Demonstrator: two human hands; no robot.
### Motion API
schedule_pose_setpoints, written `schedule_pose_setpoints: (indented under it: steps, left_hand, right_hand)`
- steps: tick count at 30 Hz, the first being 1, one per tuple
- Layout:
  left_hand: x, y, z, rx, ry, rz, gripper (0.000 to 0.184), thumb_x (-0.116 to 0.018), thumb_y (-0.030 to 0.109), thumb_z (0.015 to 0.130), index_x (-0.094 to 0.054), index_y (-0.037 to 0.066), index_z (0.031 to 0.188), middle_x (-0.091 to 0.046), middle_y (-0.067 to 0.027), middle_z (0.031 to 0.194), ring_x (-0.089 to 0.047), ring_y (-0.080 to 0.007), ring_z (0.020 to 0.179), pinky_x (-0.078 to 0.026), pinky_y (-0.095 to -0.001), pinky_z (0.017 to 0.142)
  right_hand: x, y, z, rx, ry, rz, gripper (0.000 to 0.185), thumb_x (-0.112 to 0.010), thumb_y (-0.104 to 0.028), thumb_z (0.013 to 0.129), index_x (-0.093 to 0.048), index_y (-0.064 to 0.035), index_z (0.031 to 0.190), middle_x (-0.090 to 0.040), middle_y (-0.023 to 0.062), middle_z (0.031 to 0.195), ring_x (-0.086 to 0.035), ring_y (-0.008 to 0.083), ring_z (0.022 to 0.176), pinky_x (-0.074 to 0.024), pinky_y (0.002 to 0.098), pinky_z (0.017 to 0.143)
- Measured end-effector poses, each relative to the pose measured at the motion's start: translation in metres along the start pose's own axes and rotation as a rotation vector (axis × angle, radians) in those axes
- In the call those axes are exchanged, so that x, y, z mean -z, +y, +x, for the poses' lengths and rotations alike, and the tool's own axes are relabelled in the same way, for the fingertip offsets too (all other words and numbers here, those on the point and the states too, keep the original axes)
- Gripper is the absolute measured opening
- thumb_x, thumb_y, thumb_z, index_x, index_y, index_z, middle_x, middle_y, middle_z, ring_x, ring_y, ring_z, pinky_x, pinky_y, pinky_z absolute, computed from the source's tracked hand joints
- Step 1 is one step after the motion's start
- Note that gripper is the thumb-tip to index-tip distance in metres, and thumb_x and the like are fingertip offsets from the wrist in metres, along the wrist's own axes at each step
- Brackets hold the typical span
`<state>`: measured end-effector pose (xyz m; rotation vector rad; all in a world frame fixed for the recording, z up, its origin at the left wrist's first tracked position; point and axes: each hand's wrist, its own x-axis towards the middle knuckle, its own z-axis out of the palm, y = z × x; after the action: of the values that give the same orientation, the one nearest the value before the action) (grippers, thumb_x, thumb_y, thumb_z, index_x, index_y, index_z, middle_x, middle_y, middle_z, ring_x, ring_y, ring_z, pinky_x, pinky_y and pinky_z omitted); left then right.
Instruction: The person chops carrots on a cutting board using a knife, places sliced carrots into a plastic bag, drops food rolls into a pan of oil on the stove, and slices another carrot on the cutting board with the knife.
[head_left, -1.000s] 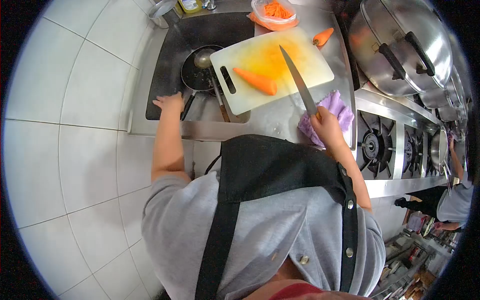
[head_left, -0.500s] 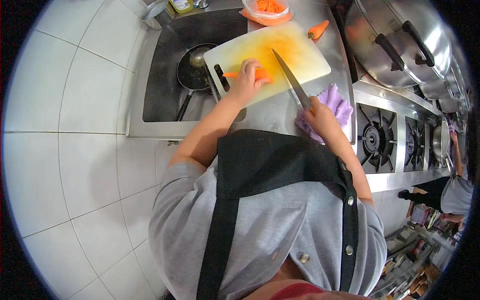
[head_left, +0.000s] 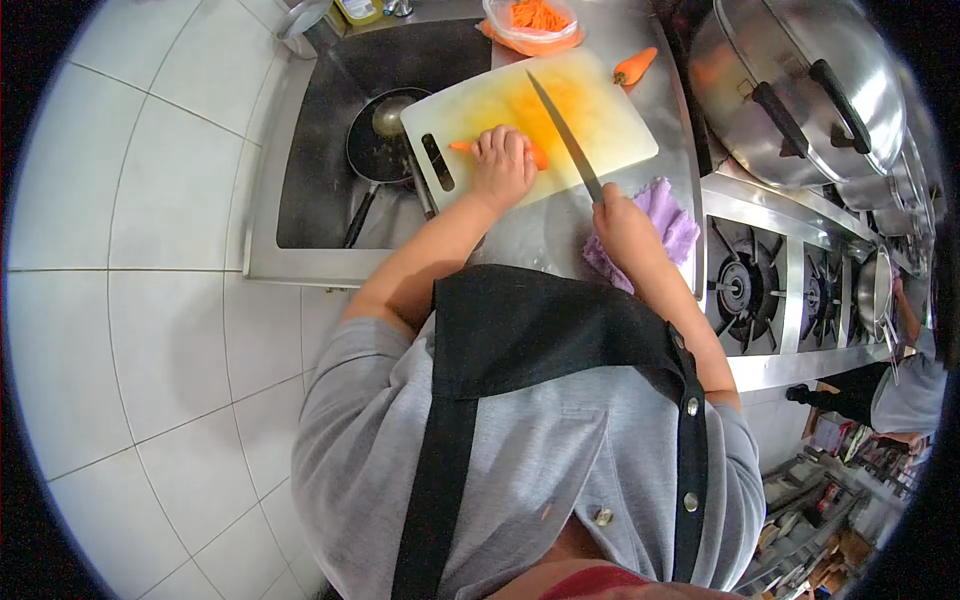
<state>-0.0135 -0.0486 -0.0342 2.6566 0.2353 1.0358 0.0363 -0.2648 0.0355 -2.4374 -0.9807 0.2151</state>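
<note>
My left hand is closed over an orange carrot lying on the white cutting board; the carrot's narrow tip and thick end show on either side. Orange stains mark the board. In my right hand is the handle of a long knife, its blade slanting over the board to the right of the carrot. A purple cloth lies beside and partly behind my right hand. Another carrot piece sits beyond the board's right corner.
A bag of shredded carrot stands behind the board. The sink at left holds a black pan and a ladle. Large pots and gas burners are at right. Another person stands far right.
My left hand moved from the sink's front onto the carrot and closed over it. The carrot lies a little differently. My right hand shifted slightly left with the knife.
</note>
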Motion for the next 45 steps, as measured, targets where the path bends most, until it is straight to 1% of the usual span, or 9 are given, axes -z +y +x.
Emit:
schedule_pose_setpoints:
  steps: [2,7,9,11,14,27,33,42,45]
  left_hand:
    - [0.000,-0.003,0.003,-0.003,-0.015,-0.022,0.020,-0.056,0.016,0.074,-0.049,0.010,0.092,-0.049,-0.0110,0.100,-0.044,-0.0314,0.095,-0.031,-0.0460,0.081]
    - [-0.001,-0.001,0.001,0.070,0.012,-0.109,0.018,-0.055,0.017,0.075,-0.049,0.010,0.091,-0.049,-0.0101,0.098,-0.043,-0.0312,0.094,-0.031,-0.0454,0.082]
    - [0.001,0.002,0.001,0.057,-0.002,-0.029,0.017,-0.054,0.017,0.077,-0.049,0.011,0.092,-0.049,-0.0094,0.098,-0.043,-0.0306,0.094,-0.030,-0.0445,0.083]
    - [0.001,0.001,0.002,0.060,-0.033,-0.026,0.017,-0.053,0.016,0.079,-0.050,0.010,0.095,-0.050,-0.0101,0.100,-0.043,-0.0310,0.096,-0.030,-0.0448,0.084]
    - [0.001,0.002,0.003,0.055,-0.068,0.000,0.018,-0.053,0.016,0.081,-0.051,0.009,0.098,-0.050,-0.0107,0.103,-0.043,-0.0311,0.097,-0.030,-0.0450,0.085]
    - [-0.002,-0.001,0.003,0.036,-0.056,0.019,0.021,-0.053,0.019,0.079,-0.053,0.010,0.098,-0.049,-0.0105,0.100,-0.042,-0.0302,0.098,-0.029,-0.0444,0.087]
    - [0.000,0.000,0.004,0.038,-0.068,-0.006,0.018,-0.052,0.016,0.081,-0.051,0.010,0.098,-0.049,-0.0106,0.103,-0.042,-0.0307,0.099,-0.028,-0.0443,0.085]
    - [-0.001,0.001,0.004,0.047,-0.036,0.010,0.015,-0.052,0.017,0.080,-0.052,0.012,0.094,-0.050,-0.0081,0.101,-0.043,-0.0284,0.096,-0.029,-0.0435,0.084]
    - [0.001,0.001,0.005,0.043,-0.067,-0.020,0.017,-0.051,0.018,0.083,-0.051,0.010,0.098,-0.050,-0.0109,0.104,-0.043,-0.0309,0.097,-0.029,-0.0450,0.083]
  right_hand:
    - [-0.006,0.006,0.004,-0.073,-0.177,-0.137,0.018,-0.047,-0.016,0.089,-0.045,0.0011,0.092,-0.059,0.0278,0.073,-0.058,0.0461,0.071,-0.0445,0.0539,0.063]
    - [-0.006,0.006,0.004,-0.029,-0.175,-0.158,0.018,-0.046,-0.016,0.088,-0.045,0.0016,0.088,-0.058,0.0270,0.069,-0.059,0.0446,0.068,-0.0451,0.0539,0.062]
    - [0.004,-0.004,0.000,-0.024,-0.186,-0.155,0.018,-0.047,-0.016,0.088,-0.044,0.0017,0.088,-0.058,0.0267,0.067,-0.059,0.0439,0.066,-0.0454,0.0539,0.061]
    - [0.017,-0.019,-0.010,0.040,-0.196,-0.205,0.013,-0.047,-0.011,0.085,-0.046,0.0013,0.087,-0.062,0.0238,0.071,-0.063,0.0400,0.065,-0.0500,0.0505,0.058]
    - [0.018,-0.027,-0.017,0.069,-0.140,-0.251,0.013,-0.050,-0.012,0.084,-0.045,0.0007,0.086,-0.061,0.0220,0.066,-0.062,0.0385,0.061,-0.0498,0.0489,0.052]
    - [0.017,-0.032,-0.023,-0.013,-0.241,-0.210,0.017,-0.051,-0.013,0.085,-0.044,0.0026,0.089,-0.061,0.0233,0.067,-0.063,0.0400,0.066,-0.0507,0.0494,0.057]
    - [0.015,-0.039,-0.016,-0.150,-0.354,-0.223,0.019,-0.051,-0.013,0.085,-0.044,0.0031,0.092,-0.061,0.0268,0.073,-0.063,0.0419,0.072,-0.0493,0.0524,0.062]
    - [0.009,-0.038,0.003,-0.100,-0.390,-0.145,0.014,-0.045,-0.005,0.084,-0.043,0.0047,0.094,-0.061,0.0289,0.077,-0.061,0.0448,0.077,-0.0485,0.0522,0.067]
    - [-0.015,-0.025,0.013,-0.014,-0.282,-0.117,0.014,-0.046,-0.010,0.085,-0.044,0.0040,0.088,-0.060,0.0290,0.071,-0.061,0.0440,0.070,-0.0470,0.0531,0.063]
